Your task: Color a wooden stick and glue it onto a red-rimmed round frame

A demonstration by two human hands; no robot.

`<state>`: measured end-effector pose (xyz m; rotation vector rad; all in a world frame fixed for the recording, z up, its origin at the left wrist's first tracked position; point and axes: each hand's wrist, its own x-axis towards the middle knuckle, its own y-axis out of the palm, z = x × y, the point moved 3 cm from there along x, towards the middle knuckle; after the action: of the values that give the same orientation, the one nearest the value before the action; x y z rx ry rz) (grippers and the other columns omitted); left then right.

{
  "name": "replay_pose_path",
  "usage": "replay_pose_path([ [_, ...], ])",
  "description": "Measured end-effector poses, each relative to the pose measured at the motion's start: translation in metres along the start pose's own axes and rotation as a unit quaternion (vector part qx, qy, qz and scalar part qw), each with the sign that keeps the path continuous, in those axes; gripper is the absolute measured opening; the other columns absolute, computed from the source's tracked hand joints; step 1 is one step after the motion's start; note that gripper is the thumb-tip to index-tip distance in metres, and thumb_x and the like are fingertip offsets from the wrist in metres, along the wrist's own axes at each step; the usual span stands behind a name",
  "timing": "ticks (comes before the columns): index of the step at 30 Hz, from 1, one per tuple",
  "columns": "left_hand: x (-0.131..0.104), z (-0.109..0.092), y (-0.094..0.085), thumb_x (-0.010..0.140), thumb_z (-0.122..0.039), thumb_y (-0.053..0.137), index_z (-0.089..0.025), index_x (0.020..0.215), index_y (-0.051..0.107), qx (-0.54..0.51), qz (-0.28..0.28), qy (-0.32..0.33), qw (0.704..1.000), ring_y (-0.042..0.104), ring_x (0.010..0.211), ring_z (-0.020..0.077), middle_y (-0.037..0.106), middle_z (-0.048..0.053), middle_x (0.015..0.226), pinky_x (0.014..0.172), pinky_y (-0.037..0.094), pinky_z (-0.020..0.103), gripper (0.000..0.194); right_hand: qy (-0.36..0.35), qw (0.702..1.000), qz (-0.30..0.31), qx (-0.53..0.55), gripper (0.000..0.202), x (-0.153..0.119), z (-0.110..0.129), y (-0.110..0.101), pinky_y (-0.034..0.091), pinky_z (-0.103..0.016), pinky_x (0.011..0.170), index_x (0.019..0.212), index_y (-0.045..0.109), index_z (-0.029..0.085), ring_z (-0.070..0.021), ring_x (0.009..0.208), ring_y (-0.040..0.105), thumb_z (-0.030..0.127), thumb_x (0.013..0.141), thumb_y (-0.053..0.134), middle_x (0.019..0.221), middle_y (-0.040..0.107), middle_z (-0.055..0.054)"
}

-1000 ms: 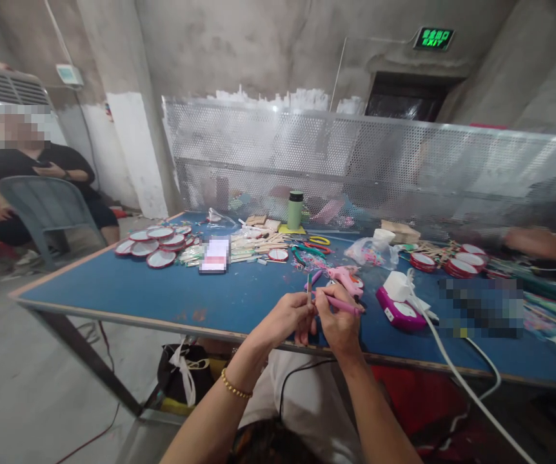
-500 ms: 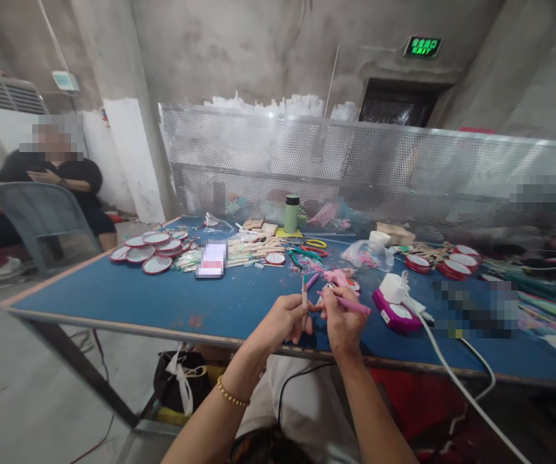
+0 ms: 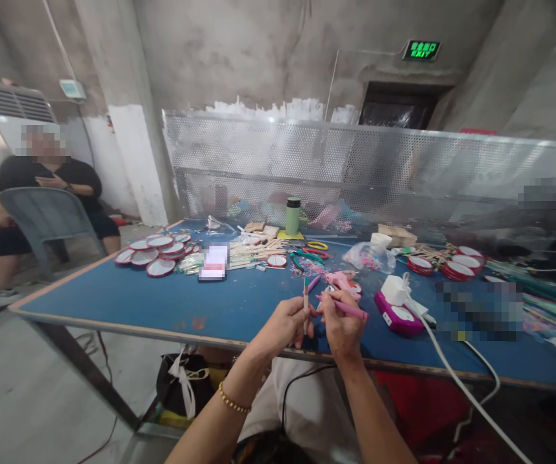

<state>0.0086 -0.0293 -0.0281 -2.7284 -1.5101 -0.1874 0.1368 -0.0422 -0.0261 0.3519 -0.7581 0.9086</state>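
Fingers of left hand point(image 3: 288, 324) pinch pale, slim, green-topped wooden-looking stick point(image 3: 306, 300), near-upright at that hand's 1 o'clock, above near edge of blue tabletop point(image 3: 232, 306). Right hand point(image 3: 344, 330) pinches pink pen-like tube point(image 3: 353, 310), nose toward 10 o'clock. I'd brace the stick, move only the tube, lightly. Hidden: stick's lower end, among left fingers. Tube's nose too small to confirm contact.

On the desk point(image 3: 128, 296), discs point(image 3: 145, 257) lie at left with a phone point(image 3: 213, 263) to their right, a glue gun point(image 3: 344, 283) behind the pen point(image 3: 354, 311), and a power strip point(image 3: 400, 320) farther right.
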Motion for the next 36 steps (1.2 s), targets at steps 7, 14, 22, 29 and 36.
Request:
replay_pose_path([
  [7, -0.003, -0.001, 0.003, 0.083, -0.059, 0.053, -0.015, 0.085, 0.052, 0.017, -0.005, 0.009, 1.0, 0.04, 0.032, 0.005, 0.056, -0.004, 0.056, 0.034, 0.026, 0.018, 0.044, 0.018, 1.0, 0.0, 0.012, 0.023, -0.001, 0.001, 0.0, 0.044, -0.027, 0.046, 0.068, 0.06, 0.02, -0.0134, 0.048, 0.053, 0.036, 0.084, 0.061, 0.055, 0.059, 0.002],
  [14, -0.004, 0.0, 0.001, 0.084, -0.053, 0.054, -0.015, 0.091, 0.053, 0.023, -0.021, -0.006, 0.999, 0.041, 0.033, 0.0057, 0.057, -0.004, 0.057, 0.034, 0.027, 0.018, 0.039, 0.119, 0.982, -0.055, 0.137, 0.022, 0.009, 0.004, -0.004, 0.039, -0.021, 0.038, 0.088, 0.06, 0.017, -0.0098, 0.035, 0.049, 0.036, 0.078, 0.066, 0.05, 0.059, 0.006],
  [22, -0.006, -0.004, 0.0, 0.083, -0.056, 0.055, -0.015, 0.085, 0.053, 0.013, 0.004, 0.008, 1.0, 0.04, 0.033, 0.0047, 0.056, -0.003, 0.058, 0.035, 0.027, 0.017, 0.041, 0.096, 0.986, 0.014, 0.138, 0.02, 0.006, 0.016, -0.003, 0.051, -0.028, 0.051, 0.079, 0.065, 0.017, -0.0133, 0.046, 0.059, 0.037, 0.082, 0.066, 0.054, 0.061, 0.003],
  [29, -0.006, -0.007, 0.001, 0.084, -0.057, 0.055, -0.016, 0.079, 0.051, 0.015, 0.037, 0.004, 0.999, 0.046, 0.035, 0.0064, 0.057, -0.002, 0.059, 0.035, 0.032, 0.018, 0.042, 0.023, 0.996, 0.045, 0.074, 0.015, -0.004, 0.018, -0.001, 0.049, -0.028, 0.049, 0.074, 0.065, 0.02, -0.0141, 0.05, 0.059, 0.03, 0.084, 0.06, 0.06, 0.064, 0.001],
  [36, -0.004, -0.006, 0.001, 0.083, -0.06, 0.053, -0.016, 0.076, 0.05, 0.019, 0.062, -0.003, 0.998, 0.05, 0.038, 0.0084, 0.059, 0.0, 0.059, 0.037, 0.037, 0.019, 0.044, -0.033, 0.998, 0.057, 0.014, 0.018, -0.003, 0.021, -0.001, 0.046, -0.026, 0.05, 0.069, 0.062, 0.02, -0.0132, 0.052, 0.056, 0.027, 0.085, 0.058, 0.06, 0.061, 0.002],
])
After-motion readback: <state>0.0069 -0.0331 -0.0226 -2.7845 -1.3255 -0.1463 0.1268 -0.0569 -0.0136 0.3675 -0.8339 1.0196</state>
